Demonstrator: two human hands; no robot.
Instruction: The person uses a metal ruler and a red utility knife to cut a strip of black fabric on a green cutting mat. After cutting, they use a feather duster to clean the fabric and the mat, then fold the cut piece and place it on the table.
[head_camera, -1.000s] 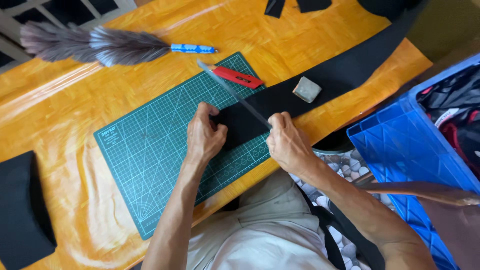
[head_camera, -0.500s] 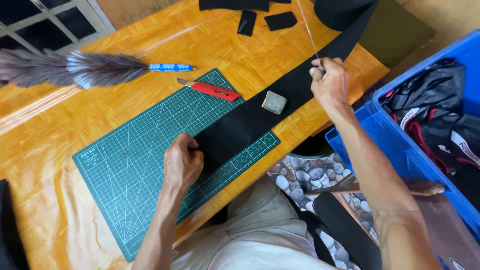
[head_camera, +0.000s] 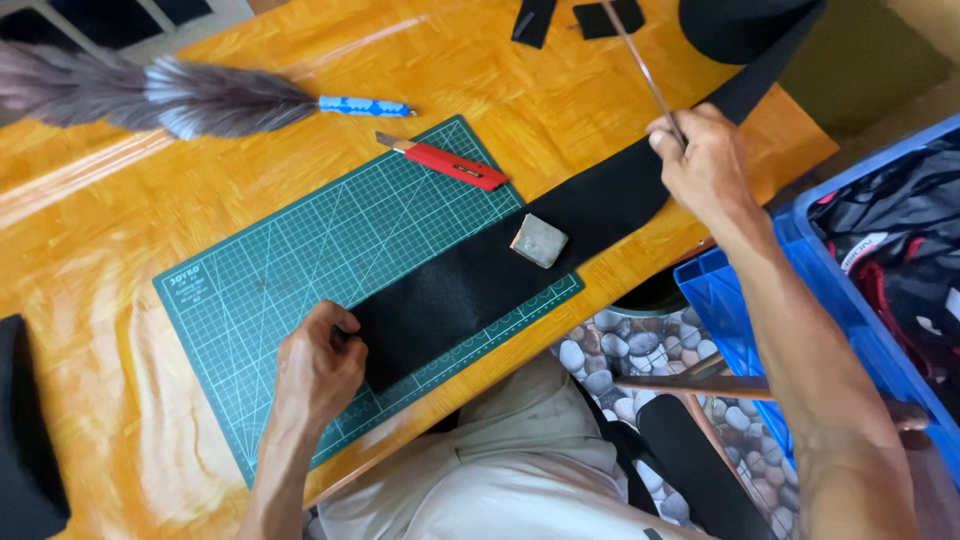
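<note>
Head view: long black strip (head_camera: 470, 285) flat on mat; left hand (head_camera: 318, 365) pins end, right hand (head_camera: 705, 165) pinches ruler (head_camera: 640, 65).

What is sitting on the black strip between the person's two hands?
In the head view, a small grey block rests on the black fabric strip, between the left hand pressing its near end and the right hand holding a thin rod.

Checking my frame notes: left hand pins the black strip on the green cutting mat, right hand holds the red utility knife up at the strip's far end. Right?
Not quite. In the head view the right hand holds a thin metal ruler, not the red utility knife, which lies untouched at the green cutting mat's far edge. The rest stands: the left hand pins the black strip on the mat.
</note>
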